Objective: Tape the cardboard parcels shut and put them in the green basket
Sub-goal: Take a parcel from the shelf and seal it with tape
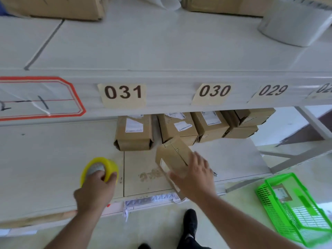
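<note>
My left hand (96, 187) grips a yellow roll of tape (100, 168) on the lower shelf board, fingers curled round its near side. My right hand (195, 172) holds a small cardboard parcel (173, 158), which is tilted, its near end by the shelf's front edge. Several more cardboard parcels (133, 133) with white labels stand in a row at the back of the same shelf. On the floor to the right, the green basket (269, 198) holds one parcel (281, 193).
The upper shelf's front beam (161, 108) carries number tags 031, 030 and 029 and overhangs the parcels. Larger boxes and a grey roll (294, 24) sit on the upper shelf. My dark shoe (190, 221) is on the floor below the shelf edge.
</note>
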### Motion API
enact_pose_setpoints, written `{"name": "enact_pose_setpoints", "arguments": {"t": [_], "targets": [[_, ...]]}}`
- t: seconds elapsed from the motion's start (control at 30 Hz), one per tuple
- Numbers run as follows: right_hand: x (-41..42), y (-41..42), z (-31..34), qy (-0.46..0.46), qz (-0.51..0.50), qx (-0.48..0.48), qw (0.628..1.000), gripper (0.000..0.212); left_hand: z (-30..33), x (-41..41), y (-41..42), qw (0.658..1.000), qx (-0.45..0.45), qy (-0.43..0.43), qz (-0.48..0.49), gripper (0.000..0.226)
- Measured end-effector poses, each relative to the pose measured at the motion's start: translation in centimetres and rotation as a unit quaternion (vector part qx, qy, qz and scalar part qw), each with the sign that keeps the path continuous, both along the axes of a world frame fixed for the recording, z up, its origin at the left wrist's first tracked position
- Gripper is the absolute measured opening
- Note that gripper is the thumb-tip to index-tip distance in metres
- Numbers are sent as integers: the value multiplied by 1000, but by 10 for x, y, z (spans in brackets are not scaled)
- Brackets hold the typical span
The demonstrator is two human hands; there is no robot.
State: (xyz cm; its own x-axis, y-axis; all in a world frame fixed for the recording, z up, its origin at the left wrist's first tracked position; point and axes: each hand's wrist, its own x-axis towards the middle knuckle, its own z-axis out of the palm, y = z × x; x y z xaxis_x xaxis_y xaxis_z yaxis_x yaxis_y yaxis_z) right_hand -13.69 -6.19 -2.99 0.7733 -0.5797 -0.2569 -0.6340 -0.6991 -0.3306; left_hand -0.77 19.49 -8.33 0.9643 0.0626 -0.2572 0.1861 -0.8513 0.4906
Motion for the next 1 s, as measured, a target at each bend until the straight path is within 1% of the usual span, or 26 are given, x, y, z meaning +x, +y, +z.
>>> {"name": "enact_pose_setpoints", "arguments": {"t": [0.03,0.07,0.1,0.17,0.23,0.3,0.33,0.37,0.4,0.43,0.47,0.5,0.53,0.57,0.6,0.63,0.67,0.7,0.73,0.77,0.8,0.87,0.9,0.93,1.0], "targets": [[-4,-16,-3,58,3,-11,998,124,-10,10,3,997,72,-25,-17,43],[-7,-27,-6,104,5,-8,995,137,-18,18,7,991,124,-39,-30,40],[-7,-34,-10,132,4,4,991,144,-26,23,10,986,161,-29,-38,39],[-5,-39,-16,134,14,34,990,144,-44,31,18,980,192,4,-53,35],[-1,-44,-18,119,70,31,990,139,-64,35,28,979,192,21,-68,36],[5,-50,-16,120,176,0,977,137,-74,40,36,985,156,37,-62,39],[10,-56,-15,124,234,-16,964,137,-76,43,39,990,123,42,-58,38],[16,-62,-13,134,286,-27,948,137,-72,44,38,994,84,30,-57,35],[24,-67,-11,148,325,-35,933,136,-66,43,34,997,45,-3,-59,32],[32,-72,-9,161,352,-43,921,136,-54,39,23,997,10,-50,-64,25],[38,-76,-7,171,371,-54,911,134,-43,32,6,994,-37,-77,-69,15],[43,-78,-7,175,386,-67,904,130,-29,23,-17,991,-90,-67,-77,22],[45,-78,-7,169,397,-82,899,122,-17,14,-39,983,-147,-36,-104,42],[43,-79,-9,158,402,-94,897,111,-10,6,-60,973,-180,-1,-141,57],[38,-79,-10,147,402,-101,898,103,-6,-1,-79,966,-178,25,-185,67],[30,-79,-12,139,394,-105,902,98,-8,-6,-92,962,-154,44,-223,75],[21,-77,-14,134,379,-106,909,96,-9,-10,-100,959,-126,55,-247,81],[12,-72,-18,127,358,-101,920,95,-12,-13,-104,960,-106,67,-249,85],[3,-63,-23,107,330,-98,933,92,-12,-16,-105,962,-100,77,-243,87],[-5,-50,-29,69,301,-100,946,88,-14,-19,-105,963,-103,80,-236,84],[-10,-34,-37,10,283,-110,953,82,-16,-23,-104,964,-108,76,-232,79],[-18,6,-57,-103,281,-104,949,60,-21,-31,-104,967,-110,63,-221,68],[-20,24,-63,-135,279,-89,947,53,-23,-35,-104,970,-118,62,-206,63],[-20,37,-67,-142,272,-70,949,52,-24,-36,-106,971,-134,66,-186,60],[-19,43,-73,-143,255,-97,951,55,-27,-37,-108,970,-160,79,-166,56]]}}
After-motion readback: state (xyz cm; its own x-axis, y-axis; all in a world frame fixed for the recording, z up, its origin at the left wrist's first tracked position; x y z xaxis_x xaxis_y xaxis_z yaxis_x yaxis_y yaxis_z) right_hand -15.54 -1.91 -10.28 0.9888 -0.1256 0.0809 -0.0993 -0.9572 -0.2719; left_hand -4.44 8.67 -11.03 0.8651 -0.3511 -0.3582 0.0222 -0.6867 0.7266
